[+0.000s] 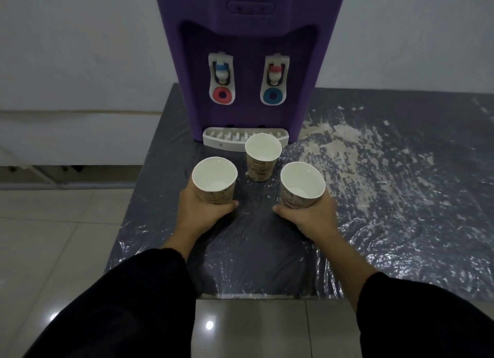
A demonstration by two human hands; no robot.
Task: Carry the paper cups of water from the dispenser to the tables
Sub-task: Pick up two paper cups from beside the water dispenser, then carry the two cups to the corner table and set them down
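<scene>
A purple water dispenser [248,63] stands at the back of a dark table [387,197], with two taps and a white drip tray [227,140]. Three printed paper cups are in front of it. My left hand [199,210] is wrapped around the left cup [215,180]. My right hand [310,216] grips the right cup [302,185], which tilts slightly toward me. The third cup [262,157] stands alone just in front of the drip tray, between and behind the two held cups. Water shows inside the cups.
The table is covered in crinkled plastic film, with a pale dusty smear [347,149] right of the dispenser. A white wall [80,50] is behind. Glossy floor tiles [53,237] lie left of the table and below its near edge.
</scene>
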